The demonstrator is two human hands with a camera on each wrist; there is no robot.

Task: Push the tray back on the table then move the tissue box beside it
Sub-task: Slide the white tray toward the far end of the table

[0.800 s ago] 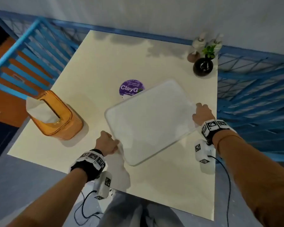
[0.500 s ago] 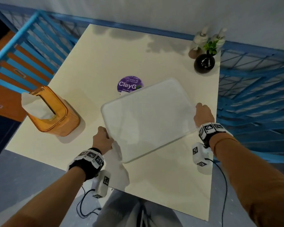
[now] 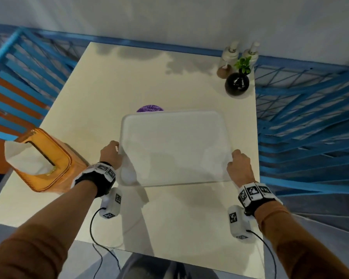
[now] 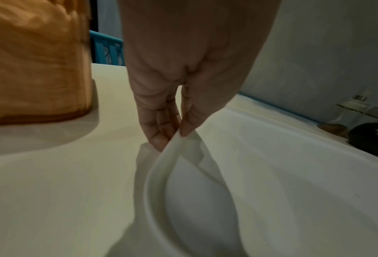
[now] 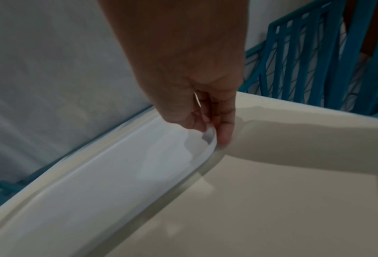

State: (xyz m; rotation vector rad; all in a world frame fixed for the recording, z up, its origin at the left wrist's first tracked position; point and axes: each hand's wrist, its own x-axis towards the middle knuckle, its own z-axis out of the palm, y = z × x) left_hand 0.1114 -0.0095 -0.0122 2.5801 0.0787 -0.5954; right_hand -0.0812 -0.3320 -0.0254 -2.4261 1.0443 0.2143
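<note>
White plastic, thin and stiff: the tray (image 3: 173,148) looks light and should slide easily on the smooth table (image 3: 179,218). It lies flat mid-table, toward the right. The left hand (image 3: 110,155) pinches its left rim and the right hand (image 3: 239,165) its right rim (thumb inside, fingers outside), good holds for steering. Left of it stands the orange tissue box (image 3: 46,160), probably light; grasp its sides.

Bare worktop (image 3: 113,81) stretches across the upper middle of the frame beyond the tray (image 3: 173,148). At upper right, a black vase (image 3: 237,84) and two pump bottles (image 3: 230,57) block the corner. The tissue box (image 3: 46,160) fills the left edge.
</note>
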